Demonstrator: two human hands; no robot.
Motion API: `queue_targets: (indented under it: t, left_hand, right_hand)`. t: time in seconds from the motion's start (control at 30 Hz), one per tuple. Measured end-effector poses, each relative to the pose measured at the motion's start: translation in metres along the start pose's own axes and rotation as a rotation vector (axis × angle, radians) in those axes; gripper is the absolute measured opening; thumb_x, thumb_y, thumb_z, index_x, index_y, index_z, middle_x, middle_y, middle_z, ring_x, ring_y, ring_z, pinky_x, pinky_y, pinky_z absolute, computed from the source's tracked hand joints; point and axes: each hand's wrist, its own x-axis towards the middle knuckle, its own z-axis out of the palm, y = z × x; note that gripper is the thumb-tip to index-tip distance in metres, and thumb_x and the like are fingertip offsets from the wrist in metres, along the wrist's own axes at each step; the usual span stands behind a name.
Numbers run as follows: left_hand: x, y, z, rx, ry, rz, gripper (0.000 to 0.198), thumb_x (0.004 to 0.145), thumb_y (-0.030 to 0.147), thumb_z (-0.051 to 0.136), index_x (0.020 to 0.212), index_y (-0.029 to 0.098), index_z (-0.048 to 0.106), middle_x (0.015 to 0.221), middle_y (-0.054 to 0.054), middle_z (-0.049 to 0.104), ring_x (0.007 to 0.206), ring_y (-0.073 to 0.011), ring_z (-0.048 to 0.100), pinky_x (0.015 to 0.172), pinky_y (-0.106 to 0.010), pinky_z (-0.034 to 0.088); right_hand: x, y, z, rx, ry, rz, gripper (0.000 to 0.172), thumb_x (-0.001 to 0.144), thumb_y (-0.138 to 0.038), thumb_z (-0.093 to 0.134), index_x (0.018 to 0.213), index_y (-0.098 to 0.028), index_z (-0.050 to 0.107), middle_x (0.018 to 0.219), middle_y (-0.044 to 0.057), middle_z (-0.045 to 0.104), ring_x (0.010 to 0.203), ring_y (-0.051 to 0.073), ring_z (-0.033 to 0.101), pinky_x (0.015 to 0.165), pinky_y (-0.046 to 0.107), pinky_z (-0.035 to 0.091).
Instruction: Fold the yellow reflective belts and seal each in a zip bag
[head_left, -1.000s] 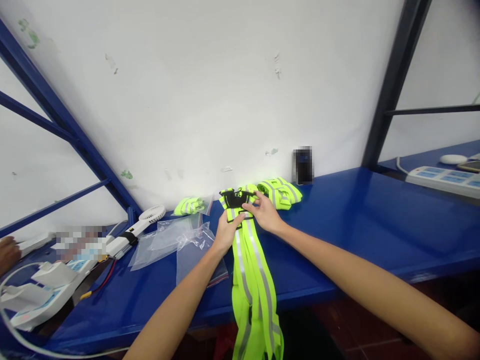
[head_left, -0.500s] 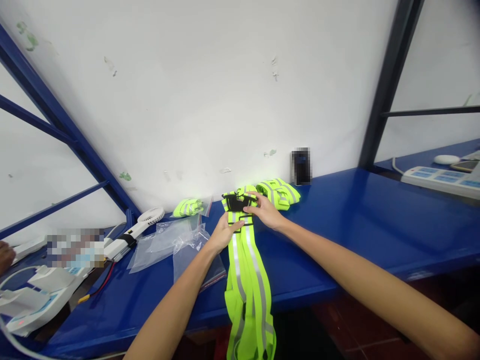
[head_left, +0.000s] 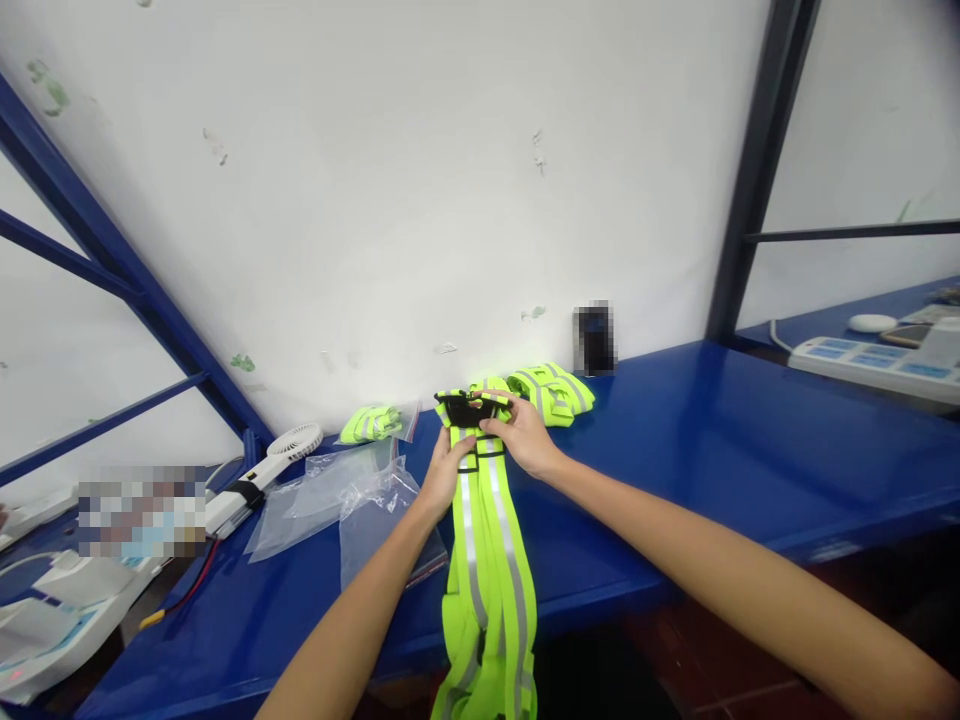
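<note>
Hands (head_left: 442, 474) (head_left: 528, 436) pinch flat silver-striped straps (head_left: 491, 545); clear bags (head_left: 306, 502) lie crinkled.

I've got the straps (head_left: 491, 540) between the left hand (head_left: 442, 478) and the right hand (head_left: 527, 437), hanging down past the near edge of the worktop (head_left: 675, 440). Left of them I see plastic bags (head_left: 326, 490), a bundle (head_left: 369, 424) behind those, the fan (head_left: 296, 442) farther left, a power strip (head_left: 67, 630) nearer at far left. Behind the right hand sits a second bundle (head_left: 559, 395); right of that, an obscured object (head_left: 595, 340) by the wall (head_left: 375, 200).
</note>
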Motion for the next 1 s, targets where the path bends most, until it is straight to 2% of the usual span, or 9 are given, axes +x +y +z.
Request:
queue_targets:
  t: [0.1, 0.17, 0.23, 0.37, 0.5, 0.67, 0.73, 0.83, 1.0]
  left_hand:
    - [0.001, 0.000, 0.000, -0.143, 0.039, -0.035, 0.034, 0.075, 0.040, 0.067, 0.099, 0.015, 0.066, 0.102, -0.005, 0.071, 0.099, -0.0236, 0.065, 0.089, -0.031, 0.046]
    - [0.000, 0.001, 0.001, -0.211, 0.042, -0.091, 0.036, 0.075, 0.044, 0.063, 0.092, 0.013, 0.068, 0.094, -0.006, 0.073, 0.094, -0.0262, 0.067, 0.086, -0.033, 0.048]
    - [0.000, 0.001, 0.002, -0.217, 0.039, -0.136, 0.040, 0.074, 0.045, 0.063, 0.094, 0.012, 0.069, 0.090, -0.007, 0.074, 0.092, -0.0278, 0.067, 0.084, -0.035, 0.050]
    - [0.002, -0.003, 0.001, -0.105, -0.030, -0.126, 0.044, 0.073, 0.039, 0.071, 0.109, 0.015, 0.067, 0.099, -0.006, 0.074, 0.093, -0.0243, 0.068, 0.085, -0.032, 0.049]
    - [0.004, -0.002, -0.006, 0.000, -0.143, -0.136, 0.048, 0.072, 0.041, 0.074, 0.111, 0.013, 0.066, 0.098, -0.010, 0.073, 0.081, -0.0234, 0.069, 0.074, -0.031, 0.051]
    - [0.000, 0.005, -0.008, 0.151, -0.028, -0.087, 0.039, 0.066, 0.040, 0.080, 0.092, 0.012, 0.069, 0.085, -0.008, 0.074, 0.072, -0.0205, 0.069, 0.067, -0.028, 0.051]
    - [-0.003, 0.004, -0.004, 0.145, -0.010, -0.093, 0.037, 0.068, 0.042, 0.077, 0.089, 0.013, 0.068, 0.083, -0.007, 0.073, 0.068, -0.0192, 0.068, 0.064, -0.027, 0.050]
    - [-0.006, 0.000, 0.002, 0.122, -0.071, -0.154, 0.042, 0.076, 0.050, 0.068, 0.094, 0.013, 0.068, 0.082, -0.007, 0.073, 0.065, -0.0179, 0.066, 0.062, -0.027, 0.049]
    - [-0.011, -0.004, 0.010, 0.087, -0.123, -0.166, 0.046, 0.079, 0.052, 0.064, 0.105, 0.014, 0.064, 0.086, -0.007, 0.072, 0.068, -0.0176, 0.066, 0.066, -0.027, 0.048]
  right_hand:
    - [0.000, 0.000, 0.005, 0.176, 0.037, 0.081, 0.039, 0.062, -0.011, 0.065, 0.101, -0.020, 0.067, 0.096, 0.002, 0.071, 0.094, 0.020, 0.065, 0.088, 0.034, 0.049]
    - [0.001, 0.000, 0.008, 0.332, 0.107, 0.170, 0.038, 0.058, -0.011, 0.069, 0.095, -0.020, 0.066, 0.091, 0.001, 0.072, 0.089, 0.020, 0.066, 0.087, 0.035, 0.050]
    - [0.003, -0.001, 0.008, 0.432, 0.177, 0.240, 0.040, 0.055, -0.010, 0.073, 0.092, -0.020, 0.064, 0.089, 0.000, 0.072, 0.085, 0.020, 0.066, 0.085, 0.035, 0.051]
    - [0.006, -0.001, 0.004, 0.441, 0.226, 0.259, 0.042, 0.053, -0.010, 0.075, 0.092, -0.020, 0.062, 0.087, -0.001, 0.071, 0.085, 0.019, 0.067, 0.085, 0.035, 0.052]
    - [0.007, -0.001, 0.000, 0.444, 0.220, 0.248, 0.043, 0.054, -0.011, 0.075, 0.094, -0.020, 0.061, 0.085, 0.000, 0.071, 0.084, 0.020, 0.067, 0.082, 0.036, 0.052]
    - [0.008, 0.001, 0.001, 0.466, 0.202, 0.262, 0.045, 0.053, -0.012, 0.076, 0.095, -0.020, 0.063, 0.087, 0.001, 0.071, 0.086, 0.021, 0.067, 0.084, 0.037, 0.053]
    - [0.009, 0.004, 0.000, 0.415, 0.205, 0.223, 0.046, 0.054, -0.013, 0.075, 0.098, -0.021, 0.063, 0.092, 0.001, 0.071, 0.090, 0.022, 0.066, 0.088, 0.037, 0.051]
    - [0.009, 0.007, -0.005, 0.190, 0.187, 0.091, 0.041, 0.062, -0.016, 0.071, 0.102, -0.022, 0.065, 0.102, 0.003, 0.070, 0.100, 0.022, 0.064, 0.094, 0.037, 0.047]
    - [0.002, 0.008, -0.009, -0.238, 0.038, -0.133, 0.034, 0.079, -0.017, 0.058, 0.110, -0.022, 0.067, 0.114, 0.005, 0.068, 0.110, 0.023, 0.061, 0.099, 0.039, 0.043]
